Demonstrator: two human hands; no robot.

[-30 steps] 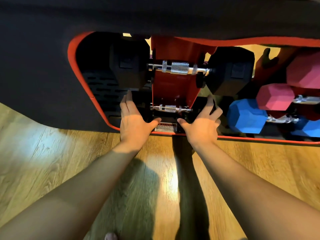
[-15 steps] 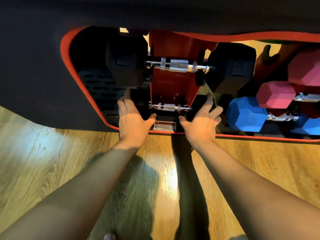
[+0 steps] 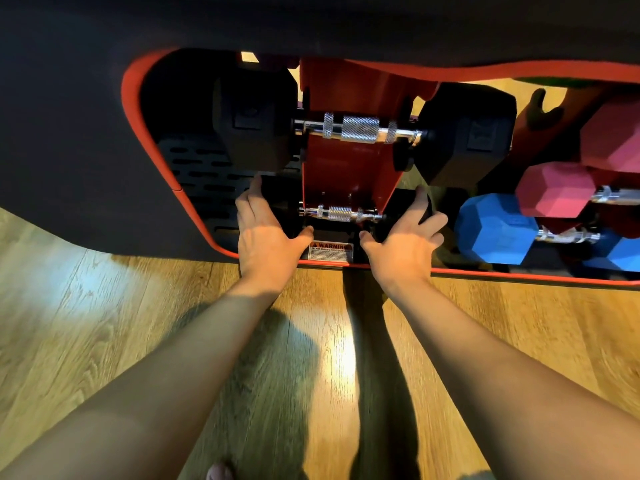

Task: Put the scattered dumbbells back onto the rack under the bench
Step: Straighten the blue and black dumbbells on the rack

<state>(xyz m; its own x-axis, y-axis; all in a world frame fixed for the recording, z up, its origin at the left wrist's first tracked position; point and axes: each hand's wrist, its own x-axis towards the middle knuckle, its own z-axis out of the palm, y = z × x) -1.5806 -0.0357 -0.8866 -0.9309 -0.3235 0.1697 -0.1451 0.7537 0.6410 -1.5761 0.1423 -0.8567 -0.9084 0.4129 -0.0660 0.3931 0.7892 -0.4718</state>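
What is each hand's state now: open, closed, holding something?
Left hand: open, pressing the lower black dumbbell.
Right hand: open, pressing the same dumbbell.

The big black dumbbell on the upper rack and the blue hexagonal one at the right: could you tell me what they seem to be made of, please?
Big black hexagonal-headed dumbbell: matte heads, probably rubber-coated; shiny metal handle, likely chromed steel, with cross-hatched knurling. Blue hexagonal dumbbell: smooth satin coating, perhaps neoprene or vinyl; bright metal handle.

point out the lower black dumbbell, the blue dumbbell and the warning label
lower black dumbbell (image 3: pixel 341 213), head view, on its knurled chrome handle
blue dumbbell (image 3: pixel 495 230), head view, on its left hexagonal head
warning label (image 3: pixel 330 251), head view, middle of the sticker
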